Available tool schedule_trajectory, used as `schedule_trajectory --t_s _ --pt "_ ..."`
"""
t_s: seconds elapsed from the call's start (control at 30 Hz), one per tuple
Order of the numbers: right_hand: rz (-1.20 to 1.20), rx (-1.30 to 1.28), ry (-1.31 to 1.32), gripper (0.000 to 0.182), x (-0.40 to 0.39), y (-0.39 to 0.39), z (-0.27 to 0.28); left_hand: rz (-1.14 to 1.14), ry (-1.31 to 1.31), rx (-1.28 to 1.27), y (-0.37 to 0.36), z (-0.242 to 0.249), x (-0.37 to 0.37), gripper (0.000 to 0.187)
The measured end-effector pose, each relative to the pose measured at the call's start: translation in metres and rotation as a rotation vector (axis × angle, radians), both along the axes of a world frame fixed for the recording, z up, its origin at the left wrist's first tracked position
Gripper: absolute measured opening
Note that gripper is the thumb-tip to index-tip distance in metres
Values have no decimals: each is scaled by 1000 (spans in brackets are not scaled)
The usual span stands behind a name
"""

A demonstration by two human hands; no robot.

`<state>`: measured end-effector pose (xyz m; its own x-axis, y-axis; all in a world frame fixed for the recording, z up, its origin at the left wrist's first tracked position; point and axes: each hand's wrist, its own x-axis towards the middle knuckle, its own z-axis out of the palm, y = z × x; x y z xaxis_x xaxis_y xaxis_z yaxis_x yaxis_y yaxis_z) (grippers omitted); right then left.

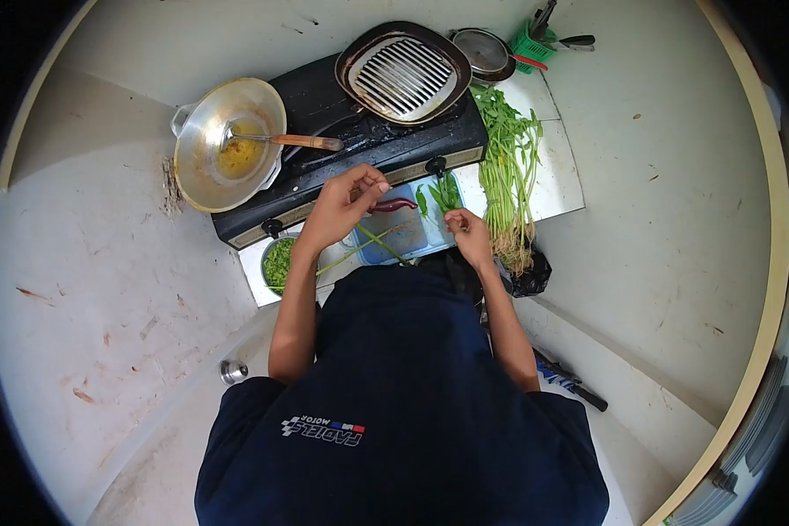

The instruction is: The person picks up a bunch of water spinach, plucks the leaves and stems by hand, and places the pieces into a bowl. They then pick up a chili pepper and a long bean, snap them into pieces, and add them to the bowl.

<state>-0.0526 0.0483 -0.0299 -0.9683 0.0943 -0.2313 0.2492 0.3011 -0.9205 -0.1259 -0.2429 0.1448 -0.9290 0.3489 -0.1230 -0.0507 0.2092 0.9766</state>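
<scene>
My left hand (346,206) is over the left side of a blue plastic tray (380,254), fingers curled and pinched together. Anything between the fingertips is too small to make out. Just under it lies a dark red, curved, shiny thing (396,204) that looks like a chili. At the tray's right side, my right hand (469,232) pinches some green leaves (445,195); a loose leaf (422,200) lies beside them. Long green stems (381,241) cross the tray's near left part.
A black stove (311,96) carries a wok (193,158) with a wooden-handled spatula (302,141) and a grill pan (403,74). Rooted leafy greens (507,167) lie on the right. A bowl of chopped greens (278,261) sits left, and a green utensil basket (529,44) stands behind.
</scene>
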Motion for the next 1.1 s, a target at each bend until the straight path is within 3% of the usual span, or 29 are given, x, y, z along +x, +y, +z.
schedule_trajectory --t_s 0.27,0.37,0.47,0.57,0.67,0.77,0.87,1.1 --pt "344 485 323 16 -16 -20 -26 36 -88 115 -1 -7 15 14" --pt "406 596 311 30 -8 -25 -40 41 -106 151 -3 -5 14 15" --pt "411 577 86 45 3 -28 -32 82 -118 214 -4 -6 14 14" --pt "352 636 159 45 15 -28 -23 179 -185 350 -2 -12 14 13" --pt "259 586 187 46 25 -21 -36 334 -323 593 0 -15 13 11" --pt "279 283 32 52 32 -19 -37 504 -364 846 -2 -21 10 9" --pt "384 -21 -144 51 32 -36 12 626 -367 1007 -10 -29 4 8" --pt "491 -69 -209 38 29 -55 1 729 -338 1270 -28 -27 6 9"
